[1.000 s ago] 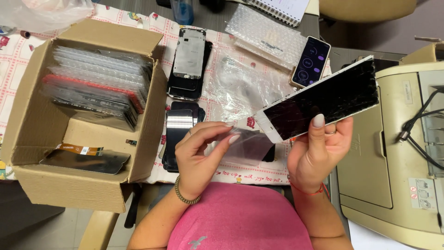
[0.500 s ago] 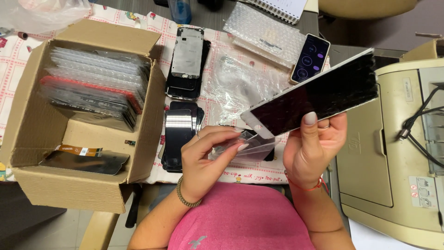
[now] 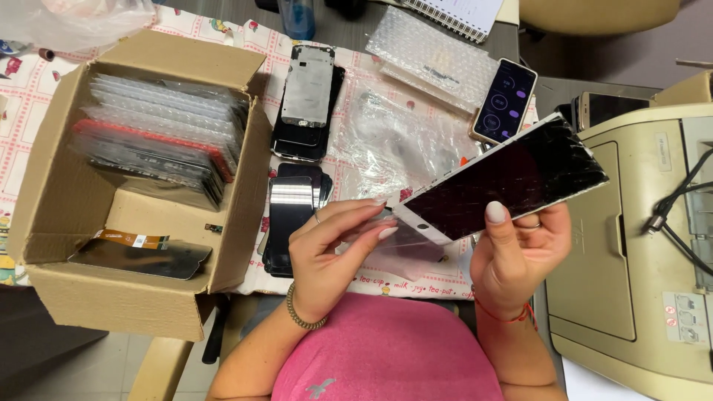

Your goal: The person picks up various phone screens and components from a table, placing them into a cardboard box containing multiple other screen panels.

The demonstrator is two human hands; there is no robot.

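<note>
Right hand point(image 3: 520, 256) pinches a cracked, likely fragile phone screen point(image 3: 512, 182) by its edges above the table w/ box point(image 3: 59, 223), left hand point(image 3: 327, 256) fingers gripping thin film point(image 3: 386, 236) at its corner.

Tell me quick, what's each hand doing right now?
Left hand: fingers pinched on the clear film at the end of the cracked phone screen.
Right hand: closed around the cracked phone screen, thumb on its face.
</note>
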